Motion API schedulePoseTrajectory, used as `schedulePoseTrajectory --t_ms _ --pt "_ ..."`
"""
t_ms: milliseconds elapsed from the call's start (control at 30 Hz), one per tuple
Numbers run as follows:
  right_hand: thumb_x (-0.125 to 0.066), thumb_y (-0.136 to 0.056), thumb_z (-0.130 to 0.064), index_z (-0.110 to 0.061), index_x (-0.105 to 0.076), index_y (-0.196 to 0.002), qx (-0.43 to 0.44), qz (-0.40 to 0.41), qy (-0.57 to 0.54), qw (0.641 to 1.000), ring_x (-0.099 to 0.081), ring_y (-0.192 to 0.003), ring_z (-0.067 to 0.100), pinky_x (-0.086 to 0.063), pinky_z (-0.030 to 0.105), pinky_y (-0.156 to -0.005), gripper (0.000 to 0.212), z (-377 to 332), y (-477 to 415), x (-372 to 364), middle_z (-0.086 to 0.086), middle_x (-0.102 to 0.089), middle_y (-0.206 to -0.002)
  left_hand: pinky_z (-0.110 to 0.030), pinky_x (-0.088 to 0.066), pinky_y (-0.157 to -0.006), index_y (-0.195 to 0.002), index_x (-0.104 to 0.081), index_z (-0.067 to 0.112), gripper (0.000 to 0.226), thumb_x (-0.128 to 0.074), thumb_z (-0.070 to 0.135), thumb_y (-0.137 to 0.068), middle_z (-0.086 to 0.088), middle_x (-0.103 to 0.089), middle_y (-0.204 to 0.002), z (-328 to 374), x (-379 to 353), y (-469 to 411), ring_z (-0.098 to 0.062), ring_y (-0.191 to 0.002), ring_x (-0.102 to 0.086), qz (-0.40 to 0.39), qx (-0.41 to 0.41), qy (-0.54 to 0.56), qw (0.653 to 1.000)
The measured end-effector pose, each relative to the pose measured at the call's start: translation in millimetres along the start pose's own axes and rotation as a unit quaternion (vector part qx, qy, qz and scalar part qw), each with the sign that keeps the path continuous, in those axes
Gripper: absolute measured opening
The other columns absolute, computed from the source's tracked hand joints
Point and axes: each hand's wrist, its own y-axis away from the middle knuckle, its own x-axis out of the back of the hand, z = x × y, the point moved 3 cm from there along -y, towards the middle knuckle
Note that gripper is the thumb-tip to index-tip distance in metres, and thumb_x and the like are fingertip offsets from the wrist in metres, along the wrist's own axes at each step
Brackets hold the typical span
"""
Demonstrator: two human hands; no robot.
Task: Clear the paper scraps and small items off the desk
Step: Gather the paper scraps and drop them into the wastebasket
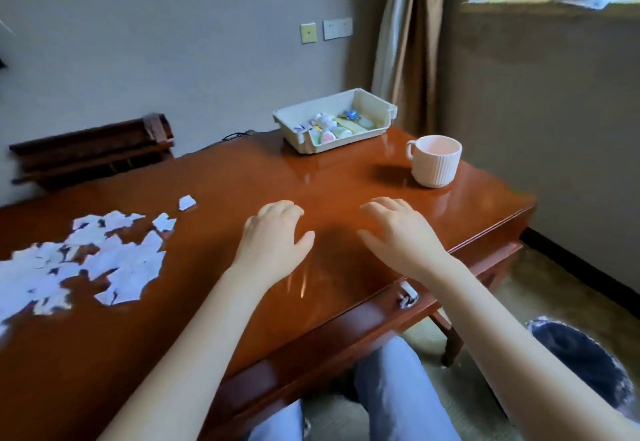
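Reddish-brown polished wood lies under both your hands. Your left hand is palm down over the desk, fingers loosely curled and relaxed, holding nothing. Your right hand is just beside it, also palm down, fingers spread and slightly bent, and it too holds nothing. Whether your fingertips touch the surface cannot be told.

To your left, well apart from the left hand, torn white paper scraps lie scattered flat across the desk, some overlapping. One loose piece sits a little beyond the main patch.

Ahead of your right hand, a ribbed pale pink mug stands upright, its handle pointing left. Beyond it, at the far edge of the desk, is a shallow off-white plastic tray with small items of mixed colours inside.

Below your right forearm, a metal drawer handle shows on the desk front. On the floor to your right stands a bin with a dark lining.
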Motion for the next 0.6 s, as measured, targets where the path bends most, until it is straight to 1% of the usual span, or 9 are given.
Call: schedulePoseTrajectory --t_ms 200,367,467,600 --pt "-0.052 -0.091 -0.034 -0.019 -0.052 -0.129 0.093 -0.035 -0.045 0.994 -0.049 -0.117 0.024 -0.048 0.037 -0.091 0.041 -79 -46 -37 0.001 -0.053 -0.134 -0.034 -0.034 -0.108 -0.133 -0.047 0.020 0.043 -0.046 0.039 -0.094 0.002 -0.043 -0.144 -79 14 23 -0.017 -0.134 -0.037 0.016 0.089 0.000 0.996" --pt "-0.051 -0.092 -0.034 -0.019 -0.051 -0.130 0.165 -0.070 -0.078 0.981 -0.050 -0.115 0.023 -0.048 0.035 -0.090 0.041 -144 -74 -63 0.001 -0.052 -0.133 -0.034 -0.034 -0.109 -0.133 -0.047 0.019 0.044 -0.045 0.039 -0.094 0.001 -0.043 -0.144 -141 26 43 -0.017 -0.134 -0.038 0.035 0.165 -0.032 0.985" --pt "-0.052 -0.092 -0.034 -0.020 -0.051 -0.129 0.203 -0.092 -0.099 0.970 -0.051 -0.115 0.023 -0.048 0.036 -0.090 0.040 -180 -85 -80 0.000 -0.052 -0.133 -0.035 -0.036 -0.107 -0.131 -0.049 0.016 0.042 -0.046 0.035 -0.094 -0.001 -0.047 -0.140 -178 32 61 -0.019 -0.131 -0.041 0.054 0.203 -0.035 0.977" --pt "-0.053 -0.090 -0.030 -0.018 -0.049 -0.131 0.229 -0.123 -0.146 0.955 -0.055 -0.110 0.024 -0.048 0.035 -0.085 0.042 -223 -90 -106 0.001 -0.054 -0.128 -0.036 -0.035 -0.106 -0.131 -0.049 0.015 0.041 -0.044 0.034 -0.094 -0.002 -0.046 -0.141 -222 36 89 -0.020 -0.132 -0.038 0.072 0.249 -0.043 0.965"
